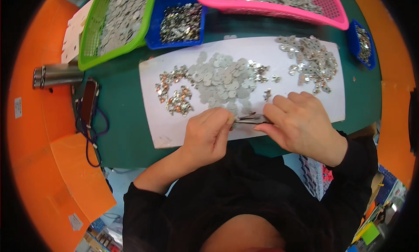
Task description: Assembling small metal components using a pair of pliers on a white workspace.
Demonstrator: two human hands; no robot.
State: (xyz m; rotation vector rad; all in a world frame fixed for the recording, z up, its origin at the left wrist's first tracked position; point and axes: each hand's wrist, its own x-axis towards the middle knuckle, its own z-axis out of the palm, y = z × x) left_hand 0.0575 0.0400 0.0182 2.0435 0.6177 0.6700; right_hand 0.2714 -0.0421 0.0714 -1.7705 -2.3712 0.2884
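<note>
My right hand is closed round a pair of pliers, whose metal jaws point left. Those jaws reach the fingertips of my left hand, pinched together on something too small and hidden to make out. Just beyond both hands, a pile of flat grey discs lies on a white board. Left of the discs are small shiny silver and copper-coloured metal pieces, and a few more metal bits lie to their right. Discs with metal pieces on them are heaped at the board's far right.
Along the back stand a green basket and a pink basket of grey discs, with a blue bin of metal pieces between. Another blue bin is far right. A steel flask and a corded phone lie left.
</note>
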